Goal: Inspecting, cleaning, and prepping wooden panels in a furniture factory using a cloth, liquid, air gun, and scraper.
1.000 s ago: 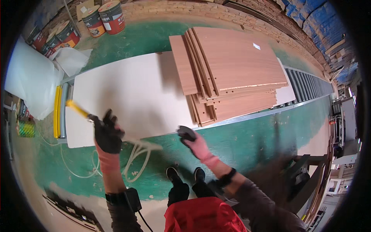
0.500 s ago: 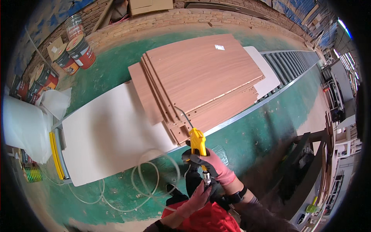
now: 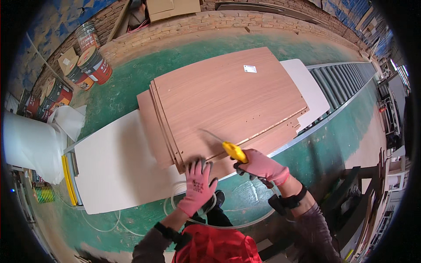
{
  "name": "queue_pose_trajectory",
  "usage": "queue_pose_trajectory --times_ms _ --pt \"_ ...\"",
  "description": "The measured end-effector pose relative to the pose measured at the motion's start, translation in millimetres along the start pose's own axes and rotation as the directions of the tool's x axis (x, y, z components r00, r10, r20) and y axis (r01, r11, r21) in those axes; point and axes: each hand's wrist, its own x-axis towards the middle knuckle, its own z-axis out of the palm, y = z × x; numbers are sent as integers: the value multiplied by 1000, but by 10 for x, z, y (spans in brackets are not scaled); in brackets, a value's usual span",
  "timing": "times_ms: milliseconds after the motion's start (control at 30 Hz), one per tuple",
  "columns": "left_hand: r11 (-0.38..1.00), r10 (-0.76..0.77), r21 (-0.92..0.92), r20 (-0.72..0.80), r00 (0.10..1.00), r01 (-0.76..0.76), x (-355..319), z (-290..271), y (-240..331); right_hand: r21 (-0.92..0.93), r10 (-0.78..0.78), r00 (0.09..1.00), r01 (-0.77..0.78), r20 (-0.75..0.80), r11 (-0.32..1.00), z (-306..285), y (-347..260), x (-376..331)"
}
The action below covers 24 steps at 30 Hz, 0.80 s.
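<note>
A yellow air blow gun [image 3: 234,152] with a thin bent metal nozzle is gripped in my right hand [image 3: 265,167]. Its nozzle points left, over the top of the stacked wood-grain panels [image 3: 228,96]. My left hand [image 3: 197,188] has its fingers spread at the near left corner of the stack; whether the fingertips press on it I cannot tell. Both hands wear pink gloves with dark fingertips. Drilled holes run along the panels' edges, and a white label [image 3: 250,69] is on the top one. Under the stack lies a large white board [image 3: 118,168]. A clear hose [image 3: 245,226] loops below my hands.
A roller conveyor [image 3: 342,83] carries the board and runs to the far right. Paint buckets [image 3: 94,65] stand at the far left, with a roll of white wrapping foam [image 3: 30,140] nearer. Dark racks [image 3: 355,193] stand on the right, and a brick wall [image 3: 210,22] is behind.
My left hand has left the blow gun's hose end and moved up to the stack's corner. My right hand has shifted right, turning the gun so its nozzle tilts further left.
</note>
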Motion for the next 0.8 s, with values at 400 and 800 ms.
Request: queue_pose_trajectory --times_ms 400,800 --pt "929 2 351 314 950 -118 803 152 -373 -464 -183 955 56 -233 884 102 -681 1370" --pt "928 71 331 287 955 -168 632 150 -359 -490 -204 941 47 -271 870 244 -997 1760"
